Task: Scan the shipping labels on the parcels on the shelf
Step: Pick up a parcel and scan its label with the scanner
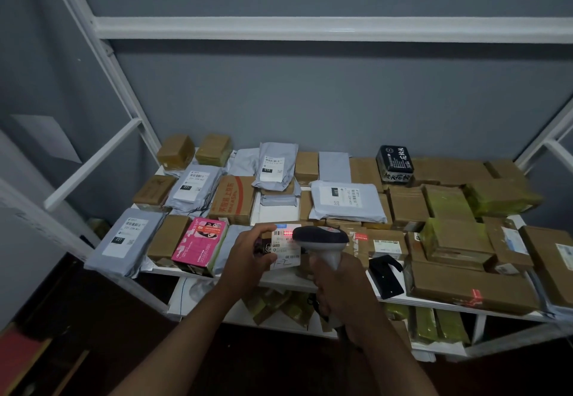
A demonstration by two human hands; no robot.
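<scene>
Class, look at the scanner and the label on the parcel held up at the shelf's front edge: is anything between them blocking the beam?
Nothing visible does. The scanner in the right hand points at the label, where red light shows; the left hand grips the parcel's left side, clear of the barcode.

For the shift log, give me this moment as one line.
left hand: holds labelled parcel | right hand: grips scanner | red beam on label barcode | shelf parcels lying flat
</scene>
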